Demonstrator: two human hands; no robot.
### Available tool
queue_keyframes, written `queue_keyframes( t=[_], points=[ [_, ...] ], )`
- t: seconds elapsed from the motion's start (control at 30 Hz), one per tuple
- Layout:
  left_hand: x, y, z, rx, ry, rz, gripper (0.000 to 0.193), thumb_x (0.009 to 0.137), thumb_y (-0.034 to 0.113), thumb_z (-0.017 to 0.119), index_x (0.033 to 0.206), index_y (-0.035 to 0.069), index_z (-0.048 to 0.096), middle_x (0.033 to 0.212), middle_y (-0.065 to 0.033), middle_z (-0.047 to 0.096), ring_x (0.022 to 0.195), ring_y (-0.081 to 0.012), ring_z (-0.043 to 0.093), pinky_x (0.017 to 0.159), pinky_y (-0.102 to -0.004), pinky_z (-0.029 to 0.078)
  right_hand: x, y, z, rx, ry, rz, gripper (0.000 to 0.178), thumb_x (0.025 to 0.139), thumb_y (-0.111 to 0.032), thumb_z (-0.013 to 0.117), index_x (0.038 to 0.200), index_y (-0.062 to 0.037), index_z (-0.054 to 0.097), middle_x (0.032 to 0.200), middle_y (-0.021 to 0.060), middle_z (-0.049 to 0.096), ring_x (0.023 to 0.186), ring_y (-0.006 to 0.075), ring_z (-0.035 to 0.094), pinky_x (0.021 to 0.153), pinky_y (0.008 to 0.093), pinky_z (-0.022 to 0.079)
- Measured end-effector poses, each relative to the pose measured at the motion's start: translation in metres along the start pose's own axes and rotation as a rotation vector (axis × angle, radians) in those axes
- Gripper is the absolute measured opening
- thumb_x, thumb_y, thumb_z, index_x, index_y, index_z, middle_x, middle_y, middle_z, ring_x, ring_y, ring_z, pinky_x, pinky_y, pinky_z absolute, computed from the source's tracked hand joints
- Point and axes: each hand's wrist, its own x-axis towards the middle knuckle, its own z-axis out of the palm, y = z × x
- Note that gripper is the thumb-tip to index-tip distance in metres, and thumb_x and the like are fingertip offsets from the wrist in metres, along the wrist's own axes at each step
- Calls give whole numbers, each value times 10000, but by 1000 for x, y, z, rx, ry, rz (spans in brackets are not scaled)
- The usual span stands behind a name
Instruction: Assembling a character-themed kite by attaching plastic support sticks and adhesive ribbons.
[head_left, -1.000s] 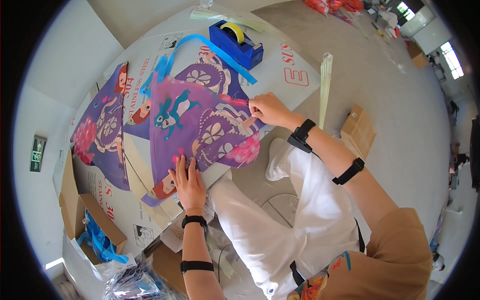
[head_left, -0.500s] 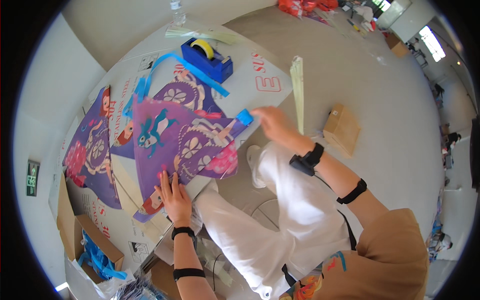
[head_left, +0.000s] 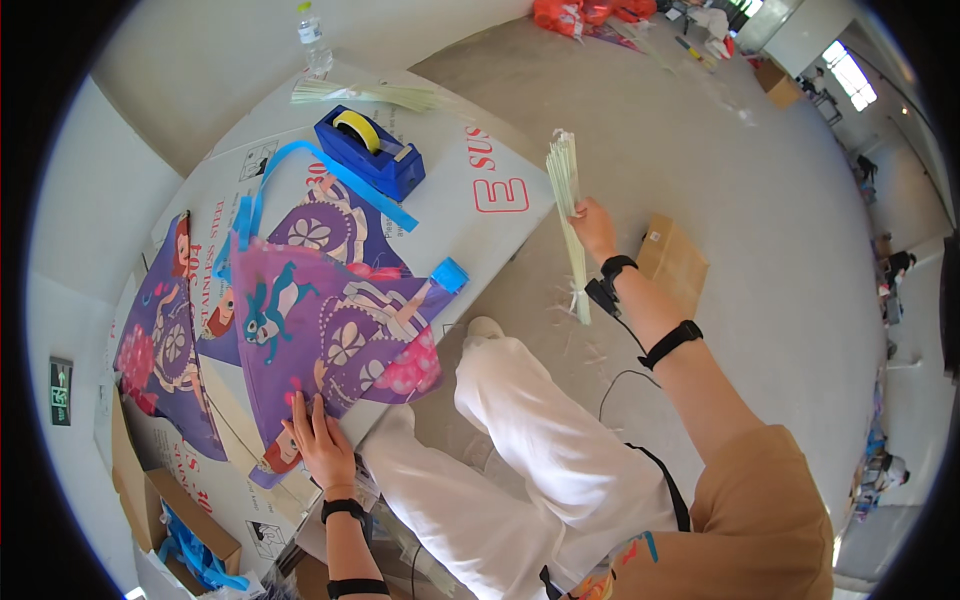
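Observation:
A purple printed fabric piece (head_left: pixel 268 372), decorated with a cartoon figure and a blue animal, lies on the cardboard-covered table. My left hand (head_left: pixel 322 445) rests on its near end, fingers stretched out. A blue tab (head_left: pixel 450 275) sits at the piece's right tip, over the table edge. Off to the right, my right hand (head_left: pixel 595 228) is at a bundle of thin pale sticks (head_left: pixel 565 175), its fingers curled against them. How many sticks it grips is too small to tell. More printed pieces (head_left: pixel 168 345) lie at the left and beneath.
A blue tape dispenser (head_left: pixel 375 160) with yellow tape stands farther back, beside a blue strip (head_left: pixel 345 172). Behind are more pale sticks (head_left: pixel 370 94) and a water bottle (head_left: pixel 313 42). An open carton (head_left: pixel 195 520) holding blue strips is at the near left; a cardboard box (head_left: pixel 672 262) sits on the floor.
My right hand has moved from beside the blue tab out to the stick bundle on the right. My left hand stays on the fabric. The whole view has shifted slightly.

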Motion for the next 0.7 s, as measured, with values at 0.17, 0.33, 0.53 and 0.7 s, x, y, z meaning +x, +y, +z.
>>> queue_keyframes(
  t=[0.17, 0.33, 0.53, 0.7],
  points=[
    [0, 2, 0, -3, -9, -5, 354, 937, 71, 495, 1278, 48, 588, 1434, -174, 460, 1340, -358, 426, 1146, -575, 246, -6, -7, -11, -90, 13, -2, 136, 827, -215, 676, 903, -102, 668, 963, 118, 702, 866, 338, 650, 721, 423, 495],
    [5, 6, 0, -33, 4, 1, 354, 934, 64, 504, 1276, 55, 592, 1435, -167, 460, 1332, -354, 435, 1146, -574, 251, -11, 1, -23, 102, 101, -1, 161, 885, -262, 615, 872, -116, 680, 859, 124, 702, 813, 305, 679, 737, 398, 514],
    [2, -3, -2, -46, 17, 4, 398, 894, 68, 564, 1291, 89, 584, 1435, -149, 464, 1325, -341, 443, 1146, -560, 260, -41, -46, -63, 323, 293, -284, 228, 1019, -288, 506, 1043, -94, 622, 995, 74, 676, 955, 228, 633, 842, 338, 468],
    [7, 2, 2, -124, 69, -17, 362, 887, 105, 590, 1248, 82, 584, 1388, -155, 490, 1322, -338, 444, 1133, -562, 278, -96, -197, -148, 752, 345, -675, 177, 1043, -152, 467, 1106, -42, 591, 923, 6, 617, 850, 115, 540, 788, 268, 452]
  ],
)
